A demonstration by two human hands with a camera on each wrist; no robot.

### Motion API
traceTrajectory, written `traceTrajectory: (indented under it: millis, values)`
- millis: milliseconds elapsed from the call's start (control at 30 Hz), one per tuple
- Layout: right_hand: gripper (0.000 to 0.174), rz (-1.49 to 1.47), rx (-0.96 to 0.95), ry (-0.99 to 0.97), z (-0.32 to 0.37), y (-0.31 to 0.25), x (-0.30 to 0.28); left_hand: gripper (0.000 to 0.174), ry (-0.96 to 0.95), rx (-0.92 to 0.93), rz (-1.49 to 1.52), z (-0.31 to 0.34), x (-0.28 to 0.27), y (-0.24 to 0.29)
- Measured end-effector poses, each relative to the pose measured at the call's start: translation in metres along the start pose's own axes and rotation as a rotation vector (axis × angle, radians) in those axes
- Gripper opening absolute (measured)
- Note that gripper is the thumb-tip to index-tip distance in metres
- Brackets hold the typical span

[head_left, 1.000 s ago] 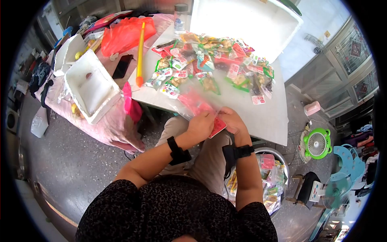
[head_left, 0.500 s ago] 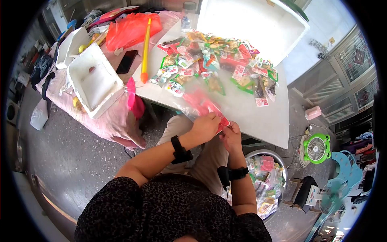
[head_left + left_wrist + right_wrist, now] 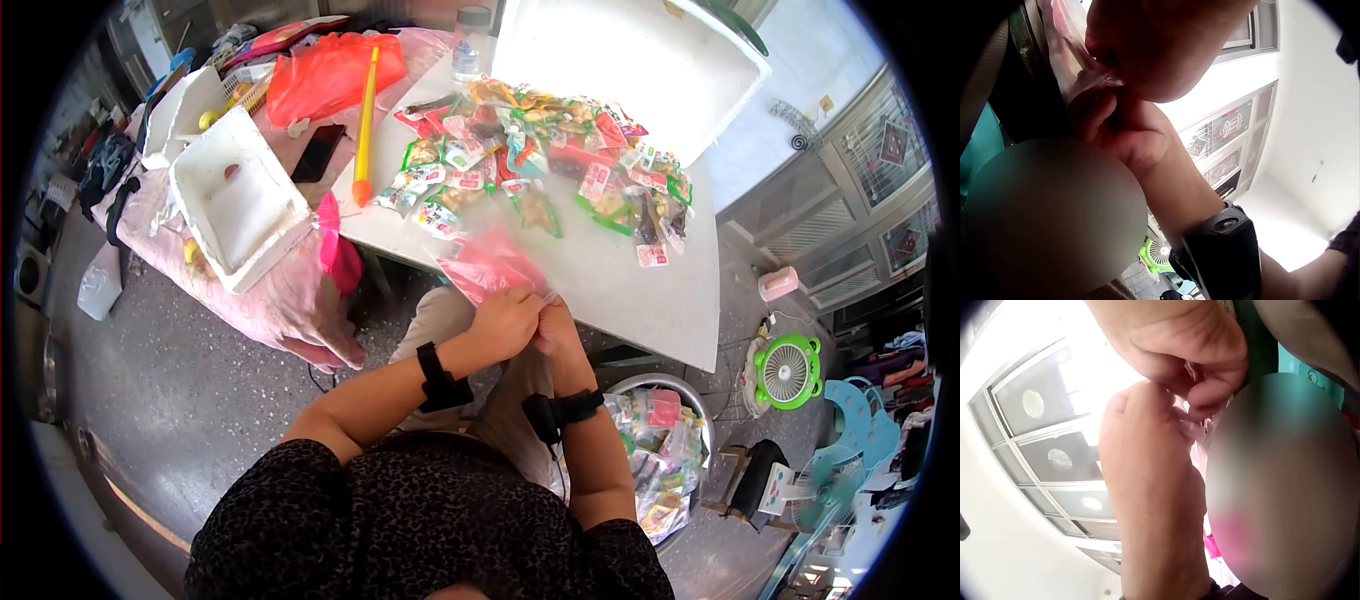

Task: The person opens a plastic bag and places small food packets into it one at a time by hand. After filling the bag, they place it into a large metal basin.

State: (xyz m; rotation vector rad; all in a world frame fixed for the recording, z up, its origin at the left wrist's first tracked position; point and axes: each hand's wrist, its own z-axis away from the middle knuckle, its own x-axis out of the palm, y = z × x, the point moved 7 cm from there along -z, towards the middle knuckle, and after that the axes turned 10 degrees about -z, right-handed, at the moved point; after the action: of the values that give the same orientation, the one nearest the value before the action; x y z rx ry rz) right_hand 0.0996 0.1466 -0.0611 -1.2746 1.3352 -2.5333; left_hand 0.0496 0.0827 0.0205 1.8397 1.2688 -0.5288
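Note:
A clear plastic bag with pink-red print or contents (image 3: pixel 490 266) lies over the table's near edge, its mouth gathered between the two hands. My left hand (image 3: pixel 506 322) pinches the bag's near edge with curled fingers. Right beside it, my right hand (image 3: pixel 553 328) grips the same edge, the knuckles of both hands close together. In the left wrist view, crumpled plastic (image 3: pixel 1085 78) runs into the fingers of the right hand (image 3: pixel 1125 134). From the right wrist, the left hand (image 3: pixel 1154 444) meets the right hand (image 3: pixel 1194 347) over a twist of clear film.
Several small food packets (image 3: pixel 530 140) are heaped on the white table (image 3: pixel 640 310). Behind them stands a large foam box (image 3: pixel 610 70). A metal basin (image 3: pixel 708 425) of packets sits on the floor at right. At left are a smaller foam box (image 3: pixel 235 215) and a phone (image 3: pixel 318 153).
The right hand has moved left, up against the left hand, onto the bag's edge. The red card-like piece seen earlier at the fingers now lies farther into the bag or is hidden.

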Motion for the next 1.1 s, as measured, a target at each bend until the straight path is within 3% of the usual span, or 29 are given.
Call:
traceTrajectory:
  millis: [133,233,333,433,533,633,700,733,800,967,1100]
  values:
    - [0.027,-0.084,-0.106,-0.041,-0.006,-0.001,0.015,0.005,-0.049,-0.035,0.037,-0.003,-0.002,-0.006]
    - [0.028,-0.147,-0.083,-0.107,-0.011,-0.018,0.030,0.004,-0.045,-0.052,0.081,-0.015,0.001,-0.013]
    - [0.025,-0.027,0.018,0.001,-0.033,-0.026,0.004,0.005,-0.016,-0.086,0.118,-0.034,0.008,-0.012]
    - [0.021,-0.177,0.049,0.045,-0.032,-0.034,0.005,0.005,0.031,-0.090,0.159,-0.043,0.010,-0.012]
    - [0.018,0.178,0.069,-0.085,-0.028,-0.027,0.006,0.005,0.007,-0.074,0.124,-0.029,0.007,-0.010]
    - [0.015,0.603,0.234,0.026,-0.019,-0.039,-0.010,0.010,0.063,0.028,0.037,-0.018,-0.002,-0.010]
    - [0.014,0.867,0.316,-0.070,-0.014,-0.059,-0.015,0.015,0.109,0.097,-0.030,-0.017,-0.009,-0.008]
    - [0.013,1.000,0.353,-0.120,-0.012,-0.070,-0.017,0.018,0.034,0.077,-0.038,-0.015,-0.003,-0.013]
    - [0.013,1.021,0.279,-0.077,-0.015,-0.101,-0.019,0.025,-0.118,0.040,-0.056,-0.008,0.015,-0.022]
    - [0.017,0.955,-0.123,0.237,-0.055,-0.168,-0.015,0.029,-0.068,0.083,-0.126,-0.001,0.016,-0.022]
    - [0.022,1.439,-0.666,0.131,-0.122,-0.194,-0.011,0.028,-0.056,0.082,-0.152,-0.004,0.017,-0.023]
